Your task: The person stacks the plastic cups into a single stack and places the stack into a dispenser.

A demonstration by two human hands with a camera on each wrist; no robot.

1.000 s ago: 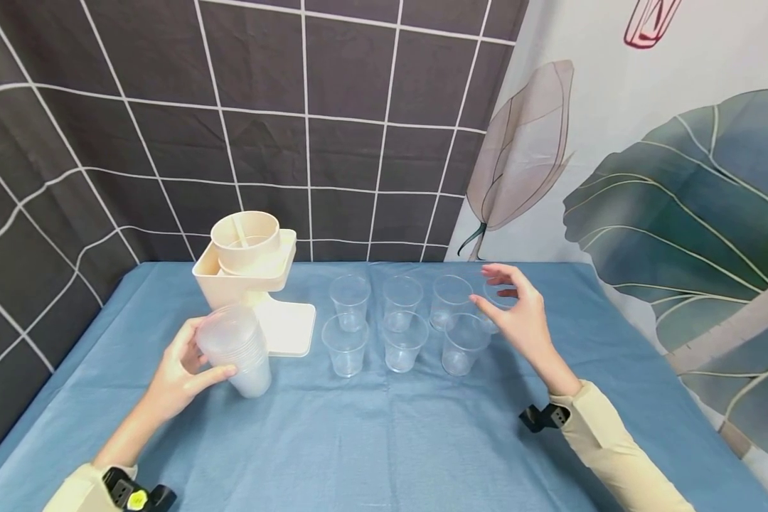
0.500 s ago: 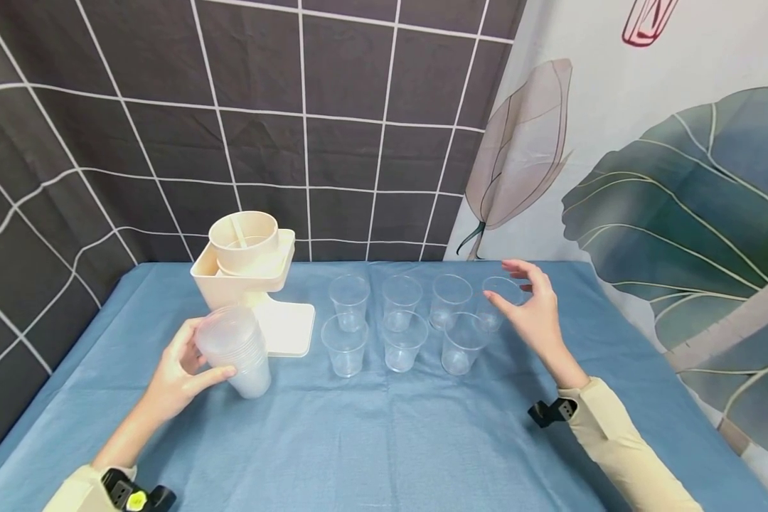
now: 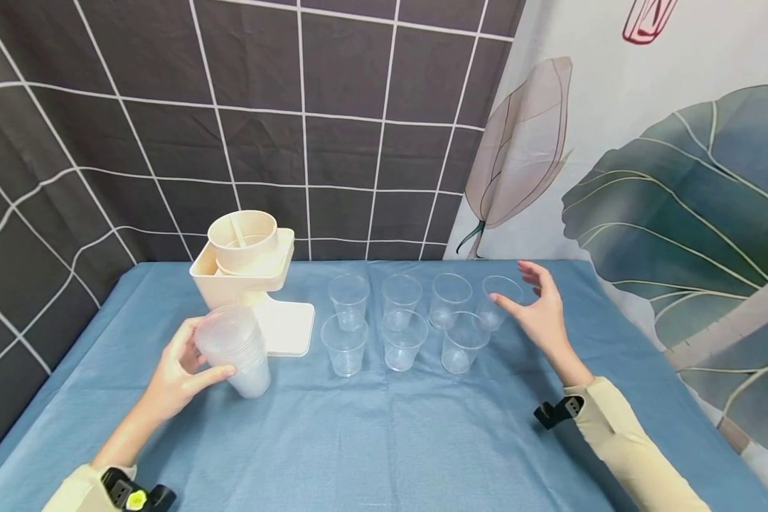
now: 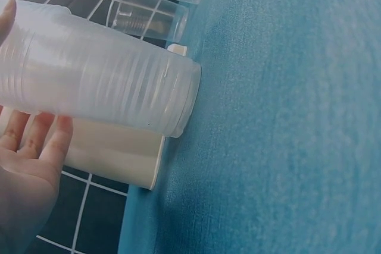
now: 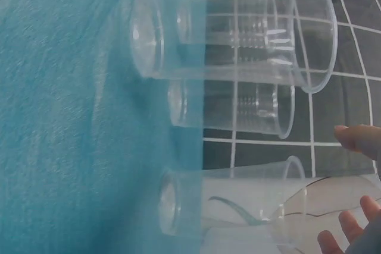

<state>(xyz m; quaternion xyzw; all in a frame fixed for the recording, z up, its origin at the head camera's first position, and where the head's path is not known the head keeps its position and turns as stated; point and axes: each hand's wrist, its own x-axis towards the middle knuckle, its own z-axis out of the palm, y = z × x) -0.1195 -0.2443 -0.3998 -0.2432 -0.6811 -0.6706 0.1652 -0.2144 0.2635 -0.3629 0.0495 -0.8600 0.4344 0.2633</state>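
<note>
My left hand point(image 3: 176, 373) holds a nested stack of clear plastic cups point(image 3: 240, 355), thumb on the near side and fingers round the far side. The stack stands slightly tilted; its base is close to the blue cloth in the left wrist view. On the right, single clear cups stand upright in two rows, three in front, such as the front-right cup point(image 3: 462, 348). My right hand point(image 3: 544, 313) is beside the back-right cup point(image 3: 489, 313), fingers spread with nothing between them. In the right wrist view its thumb point(image 5: 357, 139) and fingertips show apart from the cups.
Behind the stack stands a cream-coloured holder point(image 3: 211, 284) with a round cup-shaped part point(image 3: 243, 245) on top and a flat white base point(image 3: 288, 331). A blue cloth point(image 3: 358, 441) covers the table. Dark grid and leaf-print curtains hang behind.
My right hand has moved right, away from over the back-right cup, which now shows uncovered in its row. The left hand and its stack have stayed in place.
</note>
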